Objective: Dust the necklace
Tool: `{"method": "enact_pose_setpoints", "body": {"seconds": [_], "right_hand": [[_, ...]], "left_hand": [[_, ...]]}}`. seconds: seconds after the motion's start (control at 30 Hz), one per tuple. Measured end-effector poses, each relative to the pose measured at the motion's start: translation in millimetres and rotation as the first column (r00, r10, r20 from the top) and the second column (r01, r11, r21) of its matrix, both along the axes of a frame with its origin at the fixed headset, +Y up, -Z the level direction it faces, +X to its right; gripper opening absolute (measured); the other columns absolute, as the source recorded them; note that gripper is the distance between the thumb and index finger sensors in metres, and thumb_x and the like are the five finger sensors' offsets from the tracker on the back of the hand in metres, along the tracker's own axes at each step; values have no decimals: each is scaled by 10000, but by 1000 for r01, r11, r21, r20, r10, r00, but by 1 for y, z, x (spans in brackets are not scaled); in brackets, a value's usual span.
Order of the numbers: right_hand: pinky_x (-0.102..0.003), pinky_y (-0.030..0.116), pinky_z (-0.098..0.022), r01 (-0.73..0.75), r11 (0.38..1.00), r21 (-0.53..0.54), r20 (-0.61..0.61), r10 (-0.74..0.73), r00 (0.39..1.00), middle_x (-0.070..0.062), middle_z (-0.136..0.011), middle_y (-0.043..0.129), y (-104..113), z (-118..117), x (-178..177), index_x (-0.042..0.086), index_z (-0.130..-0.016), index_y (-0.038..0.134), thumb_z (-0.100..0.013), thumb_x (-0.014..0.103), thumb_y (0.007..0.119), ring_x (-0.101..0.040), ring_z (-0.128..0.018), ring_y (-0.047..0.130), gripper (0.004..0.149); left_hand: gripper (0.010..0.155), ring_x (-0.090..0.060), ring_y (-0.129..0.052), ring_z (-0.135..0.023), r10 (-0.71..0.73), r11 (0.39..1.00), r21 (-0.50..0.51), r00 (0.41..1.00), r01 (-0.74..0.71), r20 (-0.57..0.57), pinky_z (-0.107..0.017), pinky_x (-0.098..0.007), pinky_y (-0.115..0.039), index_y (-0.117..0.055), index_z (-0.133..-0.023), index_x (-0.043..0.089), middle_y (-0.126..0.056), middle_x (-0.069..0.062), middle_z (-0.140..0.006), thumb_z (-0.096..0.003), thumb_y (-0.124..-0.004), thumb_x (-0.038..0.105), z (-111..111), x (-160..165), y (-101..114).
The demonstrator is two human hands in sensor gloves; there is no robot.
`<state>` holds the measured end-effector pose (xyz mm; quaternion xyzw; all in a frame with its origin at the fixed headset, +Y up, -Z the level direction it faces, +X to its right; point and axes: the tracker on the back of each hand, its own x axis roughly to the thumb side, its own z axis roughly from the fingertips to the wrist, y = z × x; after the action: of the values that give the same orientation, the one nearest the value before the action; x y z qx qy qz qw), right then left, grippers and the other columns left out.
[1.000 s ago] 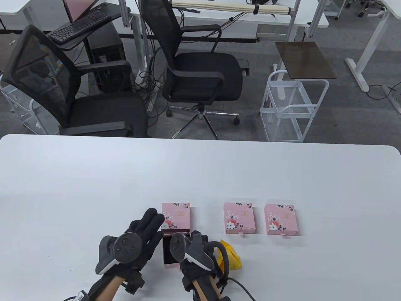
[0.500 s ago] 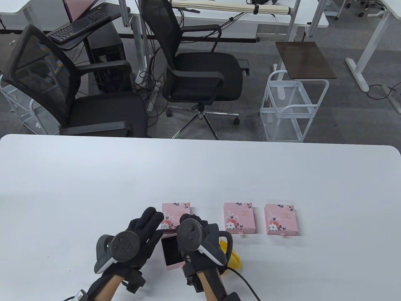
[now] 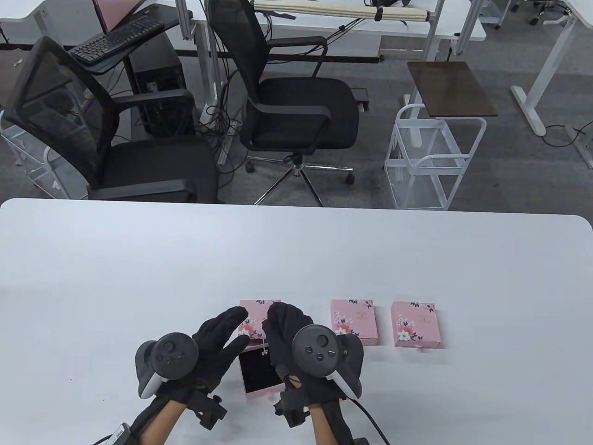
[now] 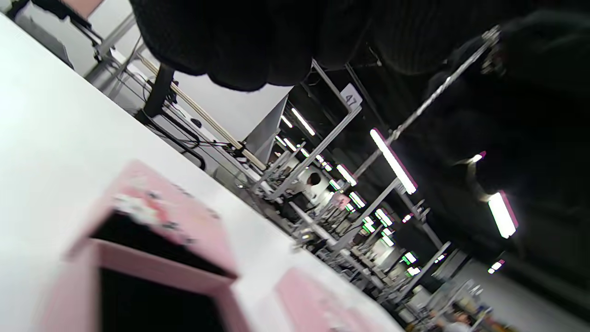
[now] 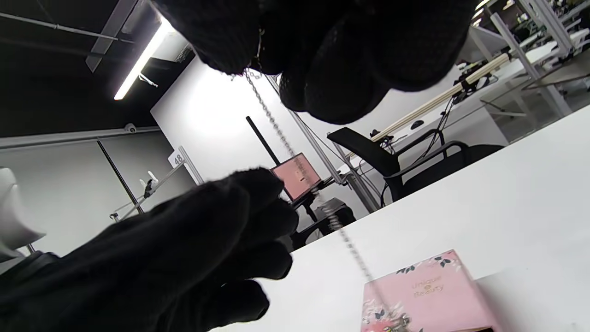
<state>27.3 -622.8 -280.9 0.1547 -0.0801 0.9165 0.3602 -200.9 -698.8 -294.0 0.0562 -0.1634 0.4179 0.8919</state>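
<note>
Behind my counter [image 3: 139,259] stand chairs [image 3: 296,106]; right grip [image 3: 296,343] pinches the necklace [image 5: 295,161] over the opened box [image 3: 259,375], left grip [image 3: 208,352] relaxed beside.

Layout around the open box on my table

I take the open box [image 3: 259,373] as landmark: its sleeve [image 3: 259,320] lies just behind it, and two closed boxes [image 3: 354,322] [image 3: 415,324] lie to its right in a row on the table [image 3: 296,250]. My left hand [image 3: 213,350] is just left of the open box, my right hand [image 3: 289,336] above its right side, and the necklace [image 5: 295,161] hangs from it over the box.
</note>
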Motion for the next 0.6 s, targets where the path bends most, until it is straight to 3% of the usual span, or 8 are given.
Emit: {"method": "enact_pose_setpoints", "body": {"seconds": [0.07, 0.27, 0.37, 0.5, 0.6], "right_hand": [[-492, 775, -529, 29, 999, -15, -25, -29, 999, -281, -963, 753, 2, -1, 1, 22, -1007, 627, -647, 259, 700, -430, -714, 870, 437], [-495, 770, -533, 47, 999, -4, -54, -47, 997, -281, -966, 749, 15, -5, 0, 23, -1010, 624, -650, 261, 701, -431, -720, 864, 438], [-497, 767, -535, 67, 998, 7, -51, -67, 996, -282, -963, 748, 18, -6, 1, 23, -1009, 628, -651, 260, 703, -433, -718, 861, 435], [-498, 766, -535, 105, 994, -6, -85, -106, 991, -278, -956, 756, 21, -8, 2, 23, -1008, 637, -653, 264, 708, -432, -715, 861, 435], [-499, 764, -534, 129, 992, -1, -78, -129, 989, -279, -954, 756, 24, -11, 3, 22, -1010, 631, -654, 263, 709, -433, -710, 859, 436]], "left_hand": [[626, -299, -795, -953, 54, 998, -13, 998, -53, 19, -683, -501, -726, -634, -1106, 241, -759, -70, -1126, -558, -797, 495, 2, 7, 9], [610, -262, -891, -875, 19, 1000, 20, 1000, -19, 17, -632, -464, -792, -683, -1083, 237, -859, -54, -1054, -544, -847, 471, -4, 20, 41], [556, -222, -965, -788, 9, 999, 41, 1000, -10, 18, -569, -439, -840, -768, -1024, 227, -960, -36, -948, -529, -871, 460, -8, 23, 52], [411, -148, -1051, -620, -14, 991, 134, 996, 26, -87, -454, -394, -899, -911, -878, 242, -1088, 19, -729, -513, -901, 431, -8, 18, 62], [377, -136, -1059, -592, -42, 992, 112, 997, 49, -65, -434, -388, -905, -936, -843, 249, -1102, 26, -684, -519, -898, 438, -8, 12, 67]]}}
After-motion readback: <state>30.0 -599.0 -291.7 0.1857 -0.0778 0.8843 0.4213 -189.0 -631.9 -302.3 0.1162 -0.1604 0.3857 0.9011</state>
